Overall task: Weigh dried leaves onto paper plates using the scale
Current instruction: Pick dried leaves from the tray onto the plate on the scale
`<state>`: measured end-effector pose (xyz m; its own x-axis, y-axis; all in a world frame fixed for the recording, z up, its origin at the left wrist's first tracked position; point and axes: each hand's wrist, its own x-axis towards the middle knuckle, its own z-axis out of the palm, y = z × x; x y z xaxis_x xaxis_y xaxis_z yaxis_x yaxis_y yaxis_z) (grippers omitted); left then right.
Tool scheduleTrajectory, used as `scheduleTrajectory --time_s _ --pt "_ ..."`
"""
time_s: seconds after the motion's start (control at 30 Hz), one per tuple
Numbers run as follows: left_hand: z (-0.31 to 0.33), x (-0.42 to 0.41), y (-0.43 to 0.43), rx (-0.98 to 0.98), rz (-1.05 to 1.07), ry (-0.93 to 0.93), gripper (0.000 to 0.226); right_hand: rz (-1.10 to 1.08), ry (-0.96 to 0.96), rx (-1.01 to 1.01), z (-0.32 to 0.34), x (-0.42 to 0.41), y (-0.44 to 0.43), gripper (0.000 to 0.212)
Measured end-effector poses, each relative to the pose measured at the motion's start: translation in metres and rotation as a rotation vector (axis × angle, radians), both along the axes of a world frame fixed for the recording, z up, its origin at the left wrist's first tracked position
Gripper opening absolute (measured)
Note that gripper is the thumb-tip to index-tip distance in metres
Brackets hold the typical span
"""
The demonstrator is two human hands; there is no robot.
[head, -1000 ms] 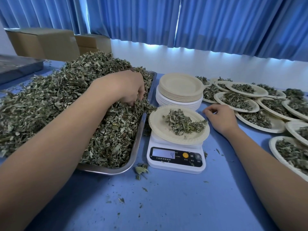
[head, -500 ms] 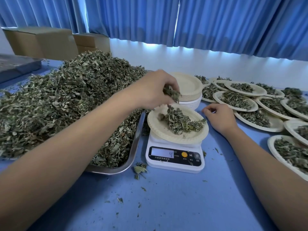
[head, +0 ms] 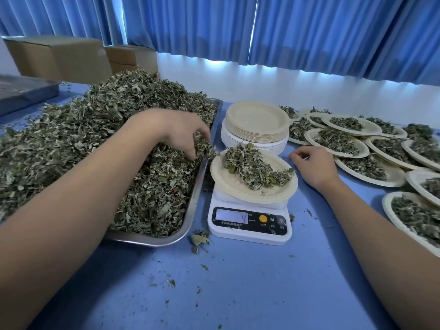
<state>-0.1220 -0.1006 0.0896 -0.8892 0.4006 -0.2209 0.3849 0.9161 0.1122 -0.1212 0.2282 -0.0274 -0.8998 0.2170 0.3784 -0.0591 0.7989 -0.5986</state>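
The scale (head: 248, 232) carries the only legible marks. Its grey display (head: 232, 216) shows a single digit, 4, and a letter M stands just right of the orange button (head: 263, 218). Chinese characters run beneath display and buttons (too small to read surely).

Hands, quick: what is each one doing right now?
Left hand: closed, pinching dried leaves over the tray.
Right hand: open, loosely curled, resting on the table, holding nothing.
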Motion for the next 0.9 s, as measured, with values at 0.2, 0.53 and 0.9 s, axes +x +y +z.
scheduleTrajectory --time_s 0.2,0.53,0.9 --pt "-0.010 -0.009 -0.003 -0.115 -0.008 -0.005 0.023 0.002 -0.002 -0.003 0.000 -0.001 0.000 0.017" --pt "-0.006 0.002 -0.002 -0.285 0.117 -0.020 0.045 0.001 0.001 0.008 0.000 0.000 0.001 0.017" --pt "-0.004 0.005 0.018 0.318 0.077 0.102 0.024 0.065 0.060 -0.355 0.005 0.021 -0.012 0.027"
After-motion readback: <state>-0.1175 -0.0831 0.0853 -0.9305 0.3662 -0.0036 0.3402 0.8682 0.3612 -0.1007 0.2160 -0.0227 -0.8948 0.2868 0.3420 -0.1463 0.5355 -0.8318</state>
